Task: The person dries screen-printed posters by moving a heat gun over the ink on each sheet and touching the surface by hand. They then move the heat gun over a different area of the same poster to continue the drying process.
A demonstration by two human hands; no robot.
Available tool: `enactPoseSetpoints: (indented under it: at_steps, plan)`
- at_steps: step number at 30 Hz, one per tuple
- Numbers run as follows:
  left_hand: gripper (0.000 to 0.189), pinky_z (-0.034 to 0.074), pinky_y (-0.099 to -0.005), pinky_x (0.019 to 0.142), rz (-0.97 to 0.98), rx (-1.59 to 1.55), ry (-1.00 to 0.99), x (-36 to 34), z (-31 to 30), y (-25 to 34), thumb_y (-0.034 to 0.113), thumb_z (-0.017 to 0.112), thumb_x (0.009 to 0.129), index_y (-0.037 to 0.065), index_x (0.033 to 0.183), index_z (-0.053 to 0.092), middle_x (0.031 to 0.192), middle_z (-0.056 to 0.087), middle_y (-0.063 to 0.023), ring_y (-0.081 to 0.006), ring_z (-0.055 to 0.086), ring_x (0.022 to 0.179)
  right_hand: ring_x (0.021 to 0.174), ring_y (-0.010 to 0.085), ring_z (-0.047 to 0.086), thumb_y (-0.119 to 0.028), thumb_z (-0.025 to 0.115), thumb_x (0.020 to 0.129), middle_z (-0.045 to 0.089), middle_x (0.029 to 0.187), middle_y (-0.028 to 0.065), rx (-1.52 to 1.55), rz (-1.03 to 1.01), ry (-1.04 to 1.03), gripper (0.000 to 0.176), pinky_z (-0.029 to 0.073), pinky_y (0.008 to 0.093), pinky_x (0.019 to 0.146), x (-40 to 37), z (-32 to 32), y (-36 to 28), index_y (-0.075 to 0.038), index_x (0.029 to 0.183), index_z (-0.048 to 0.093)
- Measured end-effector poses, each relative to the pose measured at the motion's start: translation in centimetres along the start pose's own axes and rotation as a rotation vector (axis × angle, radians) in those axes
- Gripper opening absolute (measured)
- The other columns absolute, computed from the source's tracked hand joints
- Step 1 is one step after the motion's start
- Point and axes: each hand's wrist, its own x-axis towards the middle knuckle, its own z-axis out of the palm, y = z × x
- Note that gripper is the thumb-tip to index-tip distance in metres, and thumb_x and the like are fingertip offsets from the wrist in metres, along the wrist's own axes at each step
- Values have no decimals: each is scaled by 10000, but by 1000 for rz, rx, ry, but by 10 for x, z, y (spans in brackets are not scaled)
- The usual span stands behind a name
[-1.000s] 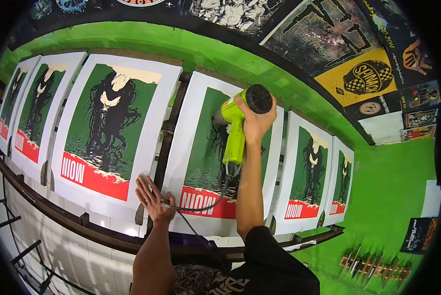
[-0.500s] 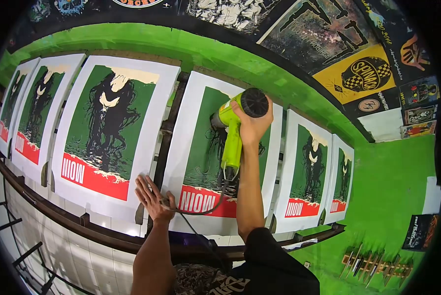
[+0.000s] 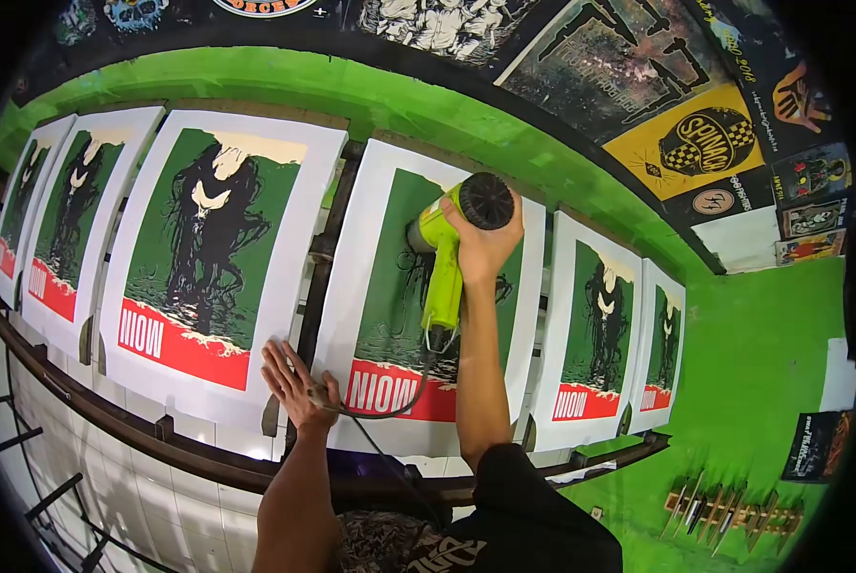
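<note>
My right hand (image 3: 488, 246) is wrapped round a lime-green heat gun (image 3: 442, 286) with a black round vented back. Its nozzle points down at the printed sheet (image 3: 361, 315), which has a green field, a dark figure and a red band. The gun and my forearm cover much of that print. My left hand (image 3: 299, 387) is open, fingers spread near the lower right corner of the neighbouring print (image 3: 285, 229). The gun's black cord (image 3: 390, 413) passes by its thumb.
More copies of the print (image 3: 79, 201) stand in a row to the left, and others (image 3: 600, 325) to the right. A dark metal rail (image 3: 208, 451) runs along the front. Several tools hang on a wall rack (image 3: 729, 516). Posters (image 3: 691, 143) cover the upper wall.
The heat gun has shifted slightly left, its handle tilting a little more. My left hand stays where it was.
</note>
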Motion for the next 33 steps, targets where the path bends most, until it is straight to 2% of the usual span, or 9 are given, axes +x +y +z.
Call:
enactPoseSetpoints:
  at_steps: [3,6,8,12,18,21,23,26,33]
  plan:
    - [987,16,-576,1281,0,-3,2,2,-1,-1,301,577,869,-39,1637,59,1705,48,-288,-426,2,1597,928,165,671,-42,951,660,694,1021,72,-37,-57,15,597,555,330,897,-1,1,-4,6,1150,613]
    - [979,16,-577,1280,5,-14,4,0,-1,1,298,569,872,-40,1637,60,1705,48,-289,-428,1,1597,926,166,672,-44,951,665,697,1024,73,45,22,-44,597,556,328,894,0,-3,-4,5,1153,611]
    - [974,17,-576,1280,12,-19,16,1,-2,0,296,564,875,-40,1637,59,1705,48,-289,-428,1,1597,926,166,673,-39,949,668,698,1027,69,-62,-95,49,595,555,326,894,0,0,4,2,1157,611]
    - [954,5,-566,1283,-14,12,-17,1,-2,1,311,533,889,-37,1637,54,1707,47,-281,-412,-1,1601,924,166,671,-32,950,665,697,1025,65,25,-17,-33,598,553,324,902,1,-8,-1,1,1158,612]
    - [954,6,-565,1283,-5,11,6,2,-1,1,303,539,887,-34,1638,57,1707,49,-282,-410,3,1602,919,166,668,-33,956,655,695,1023,65,-41,-95,57,606,553,324,907,-2,-4,-2,0,1154,614]
    - [952,8,-564,1282,3,4,8,0,-2,2,303,540,888,-38,1637,60,1707,48,-283,-413,2,1601,915,168,671,-34,955,654,696,1016,68,89,19,-29,601,554,326,905,-3,-8,-4,-1,1149,614]
    - [937,-4,-554,1285,1,27,-5,0,-3,1,326,513,905,-51,1631,57,1706,46,-284,-404,-9,1603,907,170,674,-36,954,653,697,1011,70,-98,-104,70,602,557,326,897,-7,-2,-6,-1,1148,613]
    - [940,-5,-558,1284,-7,11,-12,2,-4,1,322,517,899,-52,1630,60,1706,44,-284,-408,-8,1602,908,170,677,-39,955,652,698,1013,71,-13,-24,-29,610,559,324,890,-5,-10,-2,0,1154,611]
    - [941,-3,-563,1283,-7,25,-9,2,-1,-1,316,526,895,-48,1631,66,1707,40,-282,-407,-3,1602,926,173,680,-40,956,653,702,1021,74,-63,-78,47,614,560,329,897,-9,-7,-4,0,1160,611]
